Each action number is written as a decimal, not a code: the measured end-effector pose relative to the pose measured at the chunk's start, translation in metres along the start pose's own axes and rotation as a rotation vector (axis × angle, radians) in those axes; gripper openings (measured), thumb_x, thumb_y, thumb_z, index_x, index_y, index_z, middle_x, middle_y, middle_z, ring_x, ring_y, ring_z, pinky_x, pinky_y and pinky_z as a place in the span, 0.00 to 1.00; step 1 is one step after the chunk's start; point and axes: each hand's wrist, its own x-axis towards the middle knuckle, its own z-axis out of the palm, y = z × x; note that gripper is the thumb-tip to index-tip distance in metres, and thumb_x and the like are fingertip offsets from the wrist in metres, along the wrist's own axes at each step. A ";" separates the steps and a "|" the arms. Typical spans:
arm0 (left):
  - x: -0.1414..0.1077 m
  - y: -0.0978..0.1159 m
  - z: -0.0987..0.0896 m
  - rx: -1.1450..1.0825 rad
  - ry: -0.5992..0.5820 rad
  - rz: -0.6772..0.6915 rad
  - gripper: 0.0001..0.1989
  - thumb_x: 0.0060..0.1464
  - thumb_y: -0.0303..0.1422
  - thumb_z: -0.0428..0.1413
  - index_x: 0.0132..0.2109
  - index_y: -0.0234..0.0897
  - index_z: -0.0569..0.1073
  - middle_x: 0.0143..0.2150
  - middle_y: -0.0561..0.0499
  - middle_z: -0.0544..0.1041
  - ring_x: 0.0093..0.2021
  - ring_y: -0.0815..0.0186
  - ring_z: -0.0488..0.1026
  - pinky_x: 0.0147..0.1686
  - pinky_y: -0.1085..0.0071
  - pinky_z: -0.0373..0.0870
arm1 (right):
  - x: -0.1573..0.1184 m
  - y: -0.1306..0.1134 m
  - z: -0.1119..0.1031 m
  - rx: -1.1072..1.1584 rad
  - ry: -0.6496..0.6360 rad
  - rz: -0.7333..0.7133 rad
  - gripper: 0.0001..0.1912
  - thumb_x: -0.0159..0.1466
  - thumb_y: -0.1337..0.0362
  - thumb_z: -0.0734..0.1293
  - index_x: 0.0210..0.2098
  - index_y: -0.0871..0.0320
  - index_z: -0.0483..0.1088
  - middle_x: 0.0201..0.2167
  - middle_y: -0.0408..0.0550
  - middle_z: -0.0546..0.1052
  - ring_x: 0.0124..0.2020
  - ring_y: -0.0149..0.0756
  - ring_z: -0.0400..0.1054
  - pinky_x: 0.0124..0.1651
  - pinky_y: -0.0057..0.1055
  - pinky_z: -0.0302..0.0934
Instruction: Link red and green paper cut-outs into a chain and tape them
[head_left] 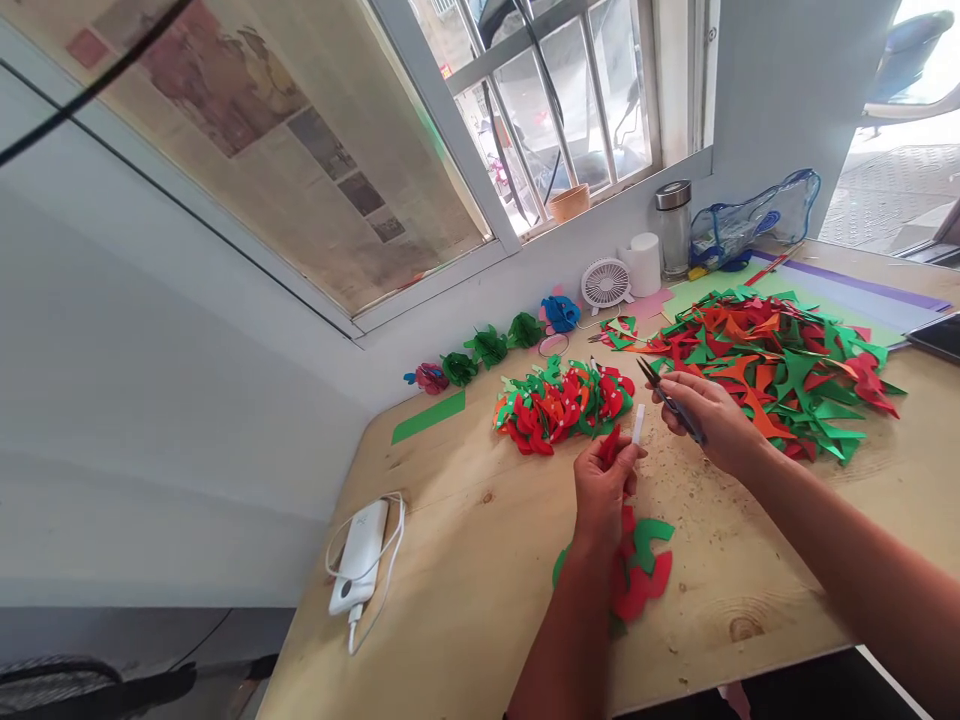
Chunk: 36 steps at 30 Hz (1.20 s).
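Note:
Between the fingers of my left hand are a red paper piece and a narrow white strip that points upward. Dark pointed tweezers are in my right hand, their tips apart and just above the strip, touching nothing. Red and green cut paper shapes lie under and beside my left wrist. Beyond my left hand sits a heap of curved red, green and orange pieces, several with small white patches.
A large pile of paper scraps covers the right side of the wooden table. A white power bank with a cable lies left. Along the wall stand folded paper shapes, a small fan and a glass bottle.

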 end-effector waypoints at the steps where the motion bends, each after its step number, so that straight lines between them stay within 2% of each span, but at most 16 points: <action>1: 0.000 0.001 0.000 -0.017 0.019 0.004 0.19 0.41 0.41 0.63 0.35 0.31 0.71 0.27 0.51 0.74 0.15 0.80 0.56 0.14 0.79 0.50 | -0.001 0.001 0.001 -0.030 -0.024 0.008 0.17 0.51 0.53 0.70 0.29 0.59 0.66 0.26 0.41 0.68 0.17 0.21 0.56 0.17 0.24 0.46; 5: -0.001 0.005 -0.002 -0.047 0.067 0.032 0.19 0.40 0.42 0.63 0.34 0.31 0.71 0.28 0.50 0.75 0.13 0.80 0.55 0.12 0.78 0.50 | -0.003 0.003 0.003 -0.152 -0.078 0.013 0.17 0.54 0.52 0.69 0.34 0.59 0.67 0.27 0.41 0.67 0.18 0.20 0.51 0.19 0.25 0.43; 8: -0.001 0.005 -0.002 -0.052 0.082 0.034 0.19 0.40 0.42 0.64 0.35 0.32 0.71 0.28 0.51 0.75 0.13 0.80 0.56 0.12 0.79 0.51 | -0.007 0.002 0.006 -0.260 -0.090 -0.005 0.18 0.55 0.51 0.68 0.37 0.58 0.68 0.22 0.37 0.61 0.19 0.23 0.48 0.20 0.25 0.42; 10: -0.001 0.005 -0.002 -0.052 0.096 0.038 0.19 0.40 0.42 0.64 0.35 0.32 0.71 0.27 0.51 0.76 0.13 0.80 0.56 0.12 0.79 0.52 | -0.009 0.001 0.007 -0.374 -0.100 -0.045 0.18 0.55 0.51 0.67 0.37 0.58 0.68 0.20 0.36 0.57 0.20 0.24 0.48 0.22 0.25 0.43; 15: -0.001 0.006 -0.002 -0.073 0.100 0.074 0.20 0.40 0.41 0.64 0.37 0.32 0.72 0.27 0.50 0.76 0.13 0.80 0.56 0.12 0.80 0.52 | -0.012 0.000 0.011 -0.570 -0.126 -0.099 0.17 0.55 0.50 0.66 0.34 0.58 0.69 0.21 0.38 0.59 0.22 0.26 0.49 0.24 0.26 0.45; 23: -0.003 0.003 -0.002 -0.021 0.077 0.060 0.22 0.40 0.43 0.64 0.40 0.33 0.75 0.26 0.51 0.76 0.15 0.80 0.56 0.14 0.80 0.53 | -0.013 -0.004 0.015 -0.598 -0.156 -0.142 0.16 0.55 0.50 0.65 0.23 0.57 0.65 0.17 0.37 0.56 0.20 0.26 0.47 0.22 0.27 0.43; 26: -0.004 0.003 -0.002 0.007 0.068 0.068 0.20 0.41 0.41 0.64 0.41 0.33 0.76 0.27 0.50 0.76 0.16 0.79 0.57 0.16 0.80 0.54 | -0.014 -0.003 0.015 -0.583 -0.166 -0.172 0.15 0.55 0.51 0.65 0.23 0.57 0.65 0.18 0.38 0.57 0.21 0.27 0.48 0.22 0.27 0.44; 31: -0.005 0.005 -0.002 0.101 0.081 0.180 0.15 0.45 0.39 0.62 0.39 0.34 0.78 0.28 0.48 0.76 0.25 0.72 0.70 0.24 0.78 0.63 | -0.015 0.001 0.012 -0.592 -0.142 -0.227 0.14 0.56 0.52 0.65 0.26 0.56 0.68 0.20 0.41 0.62 0.22 0.29 0.52 0.24 0.28 0.47; 36: -0.005 0.005 -0.004 0.133 0.079 0.221 0.13 0.47 0.38 0.61 0.39 0.35 0.78 0.28 0.49 0.76 0.28 0.69 0.71 0.25 0.77 0.65 | -0.014 0.000 0.011 -0.700 -0.075 -0.276 0.14 0.57 0.53 0.64 0.25 0.57 0.69 0.20 0.41 0.62 0.22 0.28 0.51 0.24 0.28 0.47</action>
